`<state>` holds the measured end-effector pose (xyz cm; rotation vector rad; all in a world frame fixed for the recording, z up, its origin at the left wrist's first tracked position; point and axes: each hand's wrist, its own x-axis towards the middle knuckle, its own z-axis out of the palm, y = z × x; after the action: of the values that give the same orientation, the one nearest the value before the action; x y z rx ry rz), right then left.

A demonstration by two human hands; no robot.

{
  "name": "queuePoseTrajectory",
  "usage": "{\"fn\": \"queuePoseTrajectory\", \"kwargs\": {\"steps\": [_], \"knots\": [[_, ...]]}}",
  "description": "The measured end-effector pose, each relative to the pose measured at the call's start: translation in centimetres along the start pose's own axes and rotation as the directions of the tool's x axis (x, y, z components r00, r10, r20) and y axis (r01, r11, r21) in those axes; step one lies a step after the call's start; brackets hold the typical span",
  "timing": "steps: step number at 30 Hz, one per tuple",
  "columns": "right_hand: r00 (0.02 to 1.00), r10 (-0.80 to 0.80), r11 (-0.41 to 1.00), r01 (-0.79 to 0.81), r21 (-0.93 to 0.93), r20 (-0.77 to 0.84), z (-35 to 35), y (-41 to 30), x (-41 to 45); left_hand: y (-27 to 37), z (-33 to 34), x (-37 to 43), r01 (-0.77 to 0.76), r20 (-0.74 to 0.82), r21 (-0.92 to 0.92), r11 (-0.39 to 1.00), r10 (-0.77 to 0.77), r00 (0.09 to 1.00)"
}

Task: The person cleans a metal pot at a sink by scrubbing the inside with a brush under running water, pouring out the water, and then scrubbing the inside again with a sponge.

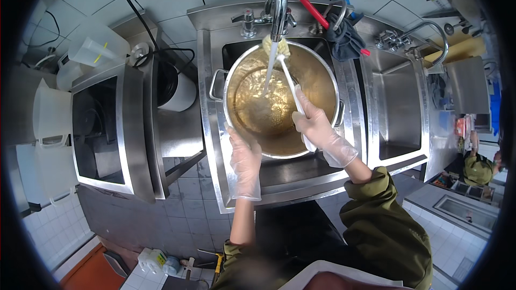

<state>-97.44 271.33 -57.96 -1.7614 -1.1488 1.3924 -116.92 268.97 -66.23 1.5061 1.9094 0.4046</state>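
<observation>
A large metal stockpot (318, 92) with two side handles sits over a stainless steel sink. Water runs into it from a chrome faucet (279, 20). My right hand (318, 127), in a clear plastic glove, grips the white handle of a long-handled brush (288, 78). The brush's pale yellowish head lies at the far rim of the pot, close beside the stream. My left hand (245, 155), also gloved, is at the pot's near left rim with its fingertips against it; its thumb and grip are partly hidden. Shallow water with bubbles shows on the pot's bottom.
A dark cloth (344, 38) hangs by a red hose (308, 2) behind the pot. A second sink basin (399, 104) lies to the right. Left are a glass-topped stainless unit (96, 129), a white bucket (183, 94) and plastic pitchers (51, 108). A person (479, 168) is at far right.
</observation>
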Motion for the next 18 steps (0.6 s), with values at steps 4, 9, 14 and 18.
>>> {"fn": "queuePoseTrajectory", "kwargs": {"steps": [4,9,14,18], "knots": [[0.979,-0.133,0.941,0.174,-0.291,0.152,1.7,-0.4,0.0,0.7,-0.4,-0.2,-0.024,-0.009,-0.029,0.999,0.024,1.0],[0.999,-0.052,0.996,0.052,-0.072,0.006,1.0,0.3,1.3,0.4,-0.3,-0.2,-0.041,-0.02,-0.033,0.999,0.04,0.999],[0.939,-0.043,0.963,0.13,-0.235,0.342,0.1,-0.7,-1.0,0.2,-0.4,-0.3,-0.086,-0.047,-0.07,0.994,0.083,0.995],[0.959,0.16,0.987,-0.162,-0.012,0.236,-2.5,-2.4,0.2,1.2,-1.1,-0.3,-0.016,0.024,-0.088,0.996,0.018,1.0]]}}
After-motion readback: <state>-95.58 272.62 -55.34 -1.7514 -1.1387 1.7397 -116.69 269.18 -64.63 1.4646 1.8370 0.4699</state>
